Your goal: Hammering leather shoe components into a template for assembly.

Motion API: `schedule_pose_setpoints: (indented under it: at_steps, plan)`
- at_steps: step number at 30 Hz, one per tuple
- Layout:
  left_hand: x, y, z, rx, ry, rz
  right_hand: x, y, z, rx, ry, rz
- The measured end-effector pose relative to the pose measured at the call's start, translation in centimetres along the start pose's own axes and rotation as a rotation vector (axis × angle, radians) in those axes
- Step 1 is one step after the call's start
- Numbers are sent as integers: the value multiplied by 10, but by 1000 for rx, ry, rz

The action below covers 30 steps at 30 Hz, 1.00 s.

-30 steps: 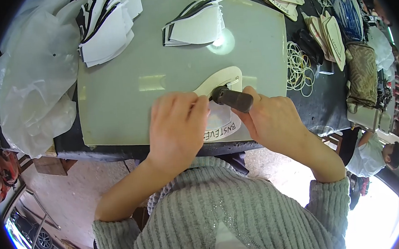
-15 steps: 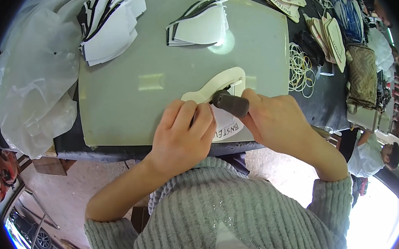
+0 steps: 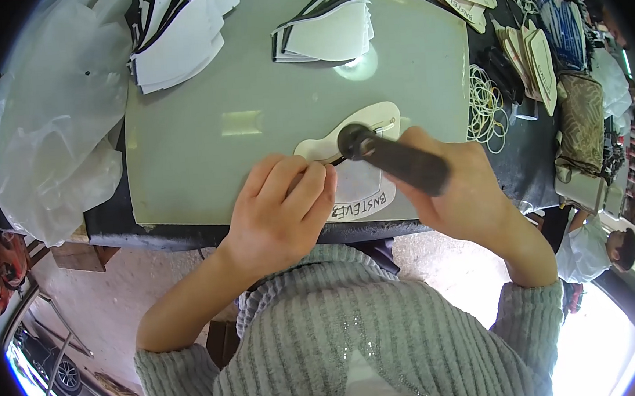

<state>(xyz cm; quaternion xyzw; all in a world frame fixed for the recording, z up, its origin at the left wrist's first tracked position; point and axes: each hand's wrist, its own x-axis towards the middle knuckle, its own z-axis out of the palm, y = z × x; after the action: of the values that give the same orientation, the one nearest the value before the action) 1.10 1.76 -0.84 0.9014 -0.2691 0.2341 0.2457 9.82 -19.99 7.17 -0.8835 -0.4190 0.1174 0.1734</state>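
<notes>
In the head view, a cream template (image 3: 372, 115) lies near the front edge of the tabletop (image 3: 190, 170), presumably for reach; the right hand (image 3: 460, 188) is clamped on a dark tool (image 3: 403, 162) above it; the left hand (image 3: 283, 209) bunches against it, probably steadying; whether it pinches anything, I cannot tell.

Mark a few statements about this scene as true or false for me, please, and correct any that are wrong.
1. The right hand holds a dark tool. True.
2. The string lies left of the board. False: it lies to the right.
3. The left hand covers part of the cream template. True.
4. The sleeves are bright red. False: they are grey.
5. White pieces lie on the board. True.
</notes>
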Motion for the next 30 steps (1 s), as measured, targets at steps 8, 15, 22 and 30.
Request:
schedule_pose_setpoints:
  at_steps: [8,15,22,30]
  plan:
    - [-5,1,1,-37,4,-39,4,0,5,-48,-171,12]
    - [-13,-2,-5,-49,7,-105,17,13,2,-80,-322,-108]
    - [-9,-2,-7,-147,3,-202,21,9,2,-96,-388,-155]
    - [-11,-4,-3,-185,26,-216,15,-4,9,-94,-333,-63]
